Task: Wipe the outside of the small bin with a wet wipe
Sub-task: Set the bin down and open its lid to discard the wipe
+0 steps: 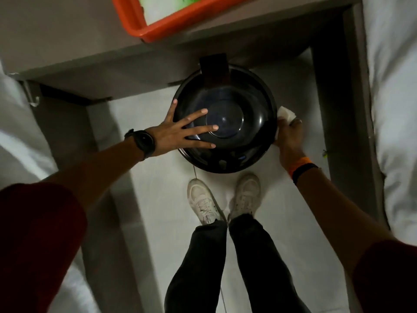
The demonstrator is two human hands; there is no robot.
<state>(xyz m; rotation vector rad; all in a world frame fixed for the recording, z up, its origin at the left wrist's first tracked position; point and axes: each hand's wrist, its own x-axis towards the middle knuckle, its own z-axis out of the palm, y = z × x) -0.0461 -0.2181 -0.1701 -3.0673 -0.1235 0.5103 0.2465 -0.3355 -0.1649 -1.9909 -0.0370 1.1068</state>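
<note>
A small round black bin [243, 141] stands on the white floor, seen from straight above, its lid shut and its hinge at the far side. My left hand [180, 132] lies flat on the lid with fingers spread, holding nothing. My right hand [287, 141] presses a white wet wipe [286, 114] against the bin's right outer side; the wipe sticks out above my fingers. The bin's side wall below the rim is hidden.
A grey bedside table with an orange tray [176, 26] on it overhangs the bin at the back. White beds [394, 109] flank both sides. My white shoes [203, 202] stand just in front of the bin.
</note>
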